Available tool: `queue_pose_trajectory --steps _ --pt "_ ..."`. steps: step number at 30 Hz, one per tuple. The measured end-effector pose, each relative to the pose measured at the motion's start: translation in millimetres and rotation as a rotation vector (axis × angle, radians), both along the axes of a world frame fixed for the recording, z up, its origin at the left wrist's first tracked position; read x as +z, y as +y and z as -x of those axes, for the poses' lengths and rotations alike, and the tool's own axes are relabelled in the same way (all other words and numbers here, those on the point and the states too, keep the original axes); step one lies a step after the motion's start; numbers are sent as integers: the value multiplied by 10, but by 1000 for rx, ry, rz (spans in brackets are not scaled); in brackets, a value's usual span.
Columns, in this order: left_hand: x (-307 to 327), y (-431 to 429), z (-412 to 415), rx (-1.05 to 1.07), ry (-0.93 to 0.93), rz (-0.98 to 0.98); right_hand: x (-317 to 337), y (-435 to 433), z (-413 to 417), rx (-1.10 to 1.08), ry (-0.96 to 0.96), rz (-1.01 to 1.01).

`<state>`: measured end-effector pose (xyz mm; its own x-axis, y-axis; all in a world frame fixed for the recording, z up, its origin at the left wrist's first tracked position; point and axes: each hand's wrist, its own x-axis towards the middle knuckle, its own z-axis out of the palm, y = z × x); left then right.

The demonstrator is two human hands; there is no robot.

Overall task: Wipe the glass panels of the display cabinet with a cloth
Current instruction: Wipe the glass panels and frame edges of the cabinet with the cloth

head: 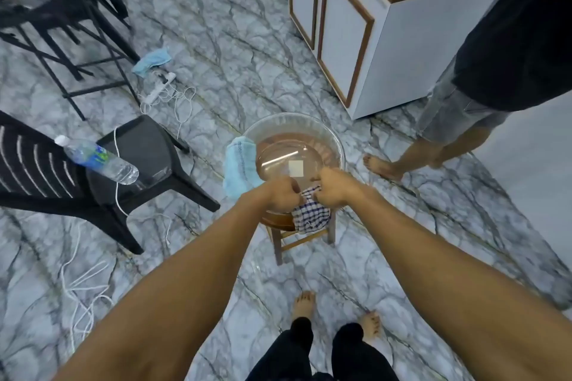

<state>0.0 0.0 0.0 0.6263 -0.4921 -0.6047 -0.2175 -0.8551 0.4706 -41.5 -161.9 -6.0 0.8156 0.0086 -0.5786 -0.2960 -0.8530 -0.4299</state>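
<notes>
Head view: the left hand and right hand sit close together, fingers curled tight round a checked cloth bunched between them at the near rim of a clear basin on a wooden stool. A blue towel drapes over the basin's left rim. The display cabinet stands beyond, to the right.

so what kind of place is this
Probably an indoor room in a home or small shop: marble-patterned tile floor, a white display cabinet with wood-framed glass, and a clear basin on a wooden stool where the left hand and right hand grip a checked cloth.
</notes>
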Motion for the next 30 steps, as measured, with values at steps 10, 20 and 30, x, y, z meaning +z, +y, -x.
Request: queue_pose_trajectory --steps 10,20,30 --pt "221 -195 32 -194 -150 -47 318 -283 251 -98 -109 -243" --pt "900 -2105 448 -247 -277 421 965 -2007 1308 -567 -549 -159" --pt "1586 -4582 1842 -508 -195 863 1743 -3826 3252 -1035 -918 18"
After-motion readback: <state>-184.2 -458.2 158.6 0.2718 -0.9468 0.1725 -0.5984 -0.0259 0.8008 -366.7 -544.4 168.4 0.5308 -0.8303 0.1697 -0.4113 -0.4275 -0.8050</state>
